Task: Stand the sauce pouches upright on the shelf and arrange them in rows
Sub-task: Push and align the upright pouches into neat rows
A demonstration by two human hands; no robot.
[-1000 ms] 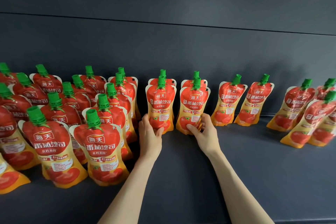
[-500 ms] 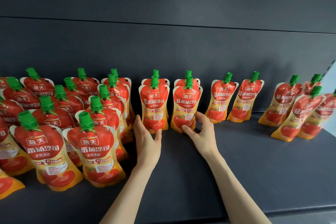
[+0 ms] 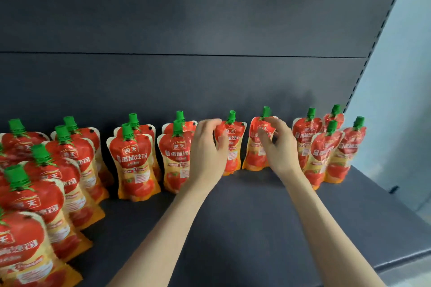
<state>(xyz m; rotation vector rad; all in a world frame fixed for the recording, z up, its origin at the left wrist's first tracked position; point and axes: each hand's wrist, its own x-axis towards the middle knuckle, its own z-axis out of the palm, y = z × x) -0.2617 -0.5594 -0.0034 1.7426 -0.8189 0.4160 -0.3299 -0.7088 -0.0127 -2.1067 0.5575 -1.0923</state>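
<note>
Red and orange sauce pouches with green caps stand on a dark shelf (image 3: 245, 228). My left hand (image 3: 207, 149) reaches a single pouch (image 3: 233, 142) that leans on the back panel; its curved fingers are at the pouch's left edge. My right hand (image 3: 279, 147) is in front of the neighbouring single pouch (image 3: 255, 158), fingers spread over its right side. Both hands are blurred and neither plainly grips. Left of them stand two short rows, each two pouches deep (image 3: 135, 165) (image 3: 175, 163).
A dense block of several upright pouches (image 3: 70, 170) fills the left of the shelf. Several more pouches (image 3: 326, 154) stand loosely at the right end, close to the slotted upright (image 3: 370, 58). The shelf's front edge (image 3: 396, 261) runs at lower right.
Both hands let go of the two front pouches of the short rows and moved right and up to the two single pouches. The view has swung to the right.
</note>
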